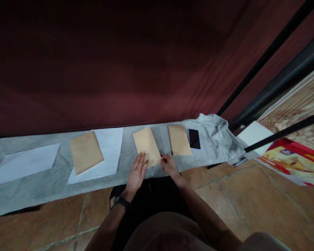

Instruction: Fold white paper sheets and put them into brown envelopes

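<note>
A tan kraft-paper envelope (pixel 149 144), possibly more than one stacked, lies tilted on a grey cloth in front of me. My left hand (pixel 136 174) rests flat on its lower left part, fingers stretched out. At its lower right corner is my right hand (pixel 169 165), with the fingers curled closed. A small dark bit shows by those fingertips, too small to name. Just right of this hand lies another tan envelope or stack (pixel 180 140). Farther left, a larger tan envelope (pixel 86 152) overlaps a white paper sheet (pixel 111 146).
The grey cloth (pixel 60 186) covers a long narrow bench against a dark red panel (pixel 120 87). A phone (pixel 194 139) lies on the right, beside bunched cloth. Another white sheet (pixel 26 163) is far left. Dark metal bars (pixel 267 55) and a colourful box (pixel 295 162) stand at right.
</note>
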A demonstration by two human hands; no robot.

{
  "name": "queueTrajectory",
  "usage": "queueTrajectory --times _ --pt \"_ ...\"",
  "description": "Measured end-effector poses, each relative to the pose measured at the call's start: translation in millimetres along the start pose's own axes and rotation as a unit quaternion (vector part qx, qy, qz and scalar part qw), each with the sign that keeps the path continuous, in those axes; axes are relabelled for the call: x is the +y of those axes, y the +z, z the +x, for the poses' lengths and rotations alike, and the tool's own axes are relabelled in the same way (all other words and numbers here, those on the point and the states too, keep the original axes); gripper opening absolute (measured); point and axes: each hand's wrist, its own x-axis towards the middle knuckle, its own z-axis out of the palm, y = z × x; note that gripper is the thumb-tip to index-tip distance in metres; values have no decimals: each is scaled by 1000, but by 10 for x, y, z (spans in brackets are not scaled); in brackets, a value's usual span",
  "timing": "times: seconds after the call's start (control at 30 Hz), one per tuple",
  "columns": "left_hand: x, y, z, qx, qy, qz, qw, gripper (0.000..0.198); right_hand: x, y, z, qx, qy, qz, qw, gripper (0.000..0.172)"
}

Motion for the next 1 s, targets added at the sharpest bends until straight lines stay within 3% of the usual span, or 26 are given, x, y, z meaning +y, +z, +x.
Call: queueTrajectory --times 0.13,0.23,0.37,0.5,0.63,1.0 --pt "-163 39 57 36 -32 -5 999 54 -53 -258 99 28 5 60 998 15" --pt "-194 85 37 24 -8 30 999 54 -80 -631 181 76 12 128 989 23" --pt "-165 114 23 22 6 78 997 54 -38 -1177 263 130 27 138 982 32" --pt "-126 105 26 23 21 97 995 52 84 -1516 279 161 60 136 976 36" --pt "-108 93 23 27 31 109 993 49 212 -1589 277 177 93 140 970 33" --pt "-126 110 19 22 44 131 990 51 350 -1460 373 238 117 188 946 30"
